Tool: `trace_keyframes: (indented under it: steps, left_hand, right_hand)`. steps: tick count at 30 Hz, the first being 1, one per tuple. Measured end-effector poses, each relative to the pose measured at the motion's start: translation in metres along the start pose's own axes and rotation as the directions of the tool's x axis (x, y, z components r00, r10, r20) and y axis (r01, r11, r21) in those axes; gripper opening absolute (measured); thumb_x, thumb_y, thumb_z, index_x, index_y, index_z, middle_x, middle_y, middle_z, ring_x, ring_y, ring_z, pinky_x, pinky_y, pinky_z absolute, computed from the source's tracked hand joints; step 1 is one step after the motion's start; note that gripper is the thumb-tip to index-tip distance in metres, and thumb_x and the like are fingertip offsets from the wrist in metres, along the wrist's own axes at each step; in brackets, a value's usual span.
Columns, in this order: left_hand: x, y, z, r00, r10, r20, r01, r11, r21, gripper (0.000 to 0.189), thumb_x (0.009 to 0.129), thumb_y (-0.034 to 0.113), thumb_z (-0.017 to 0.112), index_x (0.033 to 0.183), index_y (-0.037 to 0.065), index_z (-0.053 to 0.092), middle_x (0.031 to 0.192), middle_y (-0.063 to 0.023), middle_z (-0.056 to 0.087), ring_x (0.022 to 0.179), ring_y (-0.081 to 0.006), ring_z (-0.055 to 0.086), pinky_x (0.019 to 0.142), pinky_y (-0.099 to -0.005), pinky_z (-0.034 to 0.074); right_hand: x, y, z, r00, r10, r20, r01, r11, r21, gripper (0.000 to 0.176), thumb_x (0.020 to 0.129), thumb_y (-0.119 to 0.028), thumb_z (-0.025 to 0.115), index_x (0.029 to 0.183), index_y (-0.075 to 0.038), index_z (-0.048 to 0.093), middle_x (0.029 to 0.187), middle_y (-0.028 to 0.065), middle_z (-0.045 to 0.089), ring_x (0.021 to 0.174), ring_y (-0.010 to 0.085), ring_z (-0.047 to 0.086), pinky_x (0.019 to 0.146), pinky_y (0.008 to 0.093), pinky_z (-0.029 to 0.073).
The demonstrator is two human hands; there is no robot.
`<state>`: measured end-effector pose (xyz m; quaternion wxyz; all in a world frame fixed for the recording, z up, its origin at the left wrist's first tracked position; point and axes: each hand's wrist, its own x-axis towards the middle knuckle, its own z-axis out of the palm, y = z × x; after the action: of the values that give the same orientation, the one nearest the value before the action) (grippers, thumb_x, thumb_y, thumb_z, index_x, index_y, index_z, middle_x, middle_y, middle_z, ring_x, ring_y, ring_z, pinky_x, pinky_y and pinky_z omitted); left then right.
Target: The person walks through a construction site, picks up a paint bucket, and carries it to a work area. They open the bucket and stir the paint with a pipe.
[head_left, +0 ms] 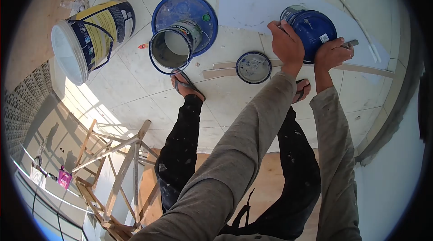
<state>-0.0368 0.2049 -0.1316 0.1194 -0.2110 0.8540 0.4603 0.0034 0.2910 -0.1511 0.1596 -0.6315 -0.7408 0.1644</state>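
Note:
A can with a blue lid (315, 31) stands on a white sheet (252, 4) at the upper right. My left hand (287, 45) is at the lid's left edge, its fingers curled. On the lid's lower right side, my right hand (333, 54) is closed round a short stick-like tool (352, 43). An open can (173, 47) with grey contents and a wire handle sits on a large round blue lid (207, 38) left of centre. Between the two cans lies a small round lid (253, 67) with grey residue.
A large white-and-yellow bucket (99, 33) lies at the left. A small red-handled brush (143, 46) is near the open can. Flat strips (216, 73) lie by the small lid, a long pole (349, 11) at the upper right. Wooden trestles (119, 169) stand lower left.

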Motion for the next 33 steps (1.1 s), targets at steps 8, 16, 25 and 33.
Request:
trace_keyframes:
  steps: [8, 16, 25, 33]
  left_hand:
    - [0.040, -0.010, -0.018, 0.947, 0.183, 0.265, -0.145, 0.977, -0.156, 0.034, 0.101, 0.029, 0.035, 0.096, 0.000, 0.051, 0.080, -0.0070, 0.054, 0.074, -0.0143, 0.049, 0.071, -0.0297, 0.043]
    - [0.042, 0.041, 0.032, 0.972, -0.025, 0.233, -0.031, 0.972, 0.234, 0.042, 0.095, 0.040, 0.040, 0.090, 0.002, 0.056, 0.082, -0.0148, 0.062, 0.078, -0.0319, 0.060, 0.073, -0.0428, 0.046]
    - [0.051, 0.065, 0.055, 0.692, 0.389, 0.608, -0.686, 0.615, 0.388, 0.037, 0.095, 0.031, 0.040, 0.087, 0.005, 0.064, 0.084, -0.0169, 0.066, 0.081, -0.0395, 0.062, 0.077, -0.0471, 0.050]
    - [0.063, 0.090, 0.068, 0.712, 0.001, 0.702, -0.576, 0.574, 0.583, 0.042, 0.095, 0.034, 0.037, 0.093, 0.004, 0.068, 0.094, -0.0226, 0.066, 0.089, -0.0409, 0.063, 0.080, -0.0471, 0.050]
  right_hand:
    - [0.039, -0.004, -0.009, 0.990, -0.111, 0.084, 0.084, 0.959, 0.270, 0.045, 0.095, -0.021, 0.040, 0.117, 0.018, 0.035, 0.108, 0.0292, 0.044, 0.098, 0.0347, 0.046, 0.090, 0.0444, 0.036]
    - [0.057, -0.013, 0.022, 0.937, -0.348, 0.025, 0.345, 0.934, 0.093, 0.044, 0.096, -0.024, 0.040, 0.117, 0.015, 0.040, 0.118, 0.0311, 0.045, 0.109, 0.0432, 0.046, 0.093, 0.0500, 0.036]
    - [0.057, -0.023, 0.020, 0.935, -0.224, 0.273, 0.205, 0.974, 0.096, 0.036, 0.095, -0.019, 0.040, 0.123, 0.004, 0.042, 0.119, 0.0230, 0.047, 0.110, 0.0384, 0.048, 0.091, 0.0494, 0.038]
    - [0.058, -0.020, 0.018, 0.915, -0.213, 0.342, 0.172, 0.974, 0.145, 0.037, 0.095, -0.017, 0.040, 0.125, 0.003, 0.041, 0.120, 0.0220, 0.047, 0.110, 0.0382, 0.047, 0.089, 0.0493, 0.039]
